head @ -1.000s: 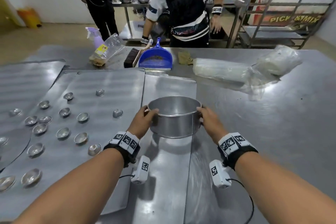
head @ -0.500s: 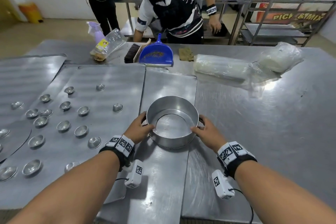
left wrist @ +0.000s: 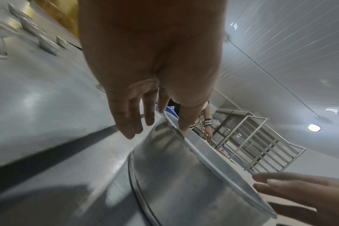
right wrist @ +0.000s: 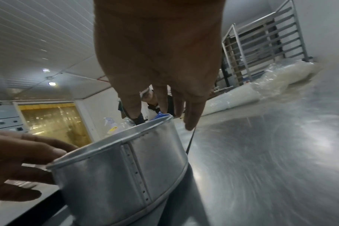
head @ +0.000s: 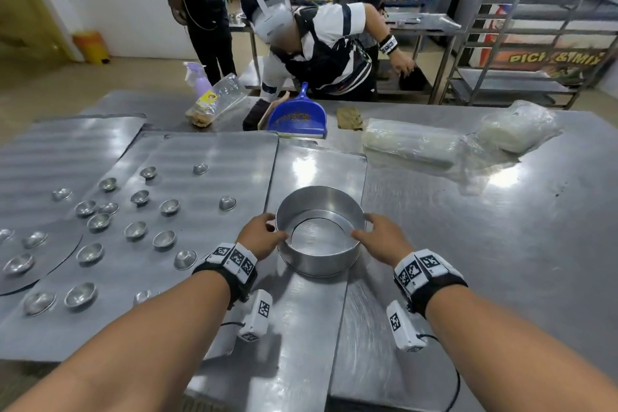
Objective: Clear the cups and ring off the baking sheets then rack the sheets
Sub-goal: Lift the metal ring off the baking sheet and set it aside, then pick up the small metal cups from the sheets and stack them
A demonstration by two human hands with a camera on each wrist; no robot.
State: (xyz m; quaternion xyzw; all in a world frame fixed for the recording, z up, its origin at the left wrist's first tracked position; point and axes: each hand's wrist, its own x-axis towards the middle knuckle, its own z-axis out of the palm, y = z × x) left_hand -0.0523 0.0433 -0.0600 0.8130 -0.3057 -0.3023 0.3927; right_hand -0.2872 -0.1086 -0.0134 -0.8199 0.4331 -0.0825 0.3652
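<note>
A round metal ring (head: 321,261) stands on a narrow baking sheet (head: 301,328) in front of me. My left hand (head: 267,231) holds its left rim, thumb over the edge and fingers on the outer wall. On the right rim my right hand (head: 371,231) has the same hold. In the left wrist view the ring (left wrist: 174,175) rests flat on the sheet. The right wrist view shows the ring's riveted seam (right wrist: 133,168) below my fingers (right wrist: 192,116). Several small metal cups (head: 164,239) lie scattered on a wider sheet (head: 214,177) to the left.
A blue dustpan (head: 297,117), a brush, a spray bottle (head: 197,80) and a plastic bag (head: 214,100) sit at the table's far edge. Plastic-wrapped bundles (head: 414,144) lie at the back right. A person (head: 321,43) bends over beyond the table. A metal rack (head: 535,43) stands behind, to the right.
The ring, held up off the sheet a second ago, has come down and now rests on the narrow sheet. Both hands remain on its rim.
</note>
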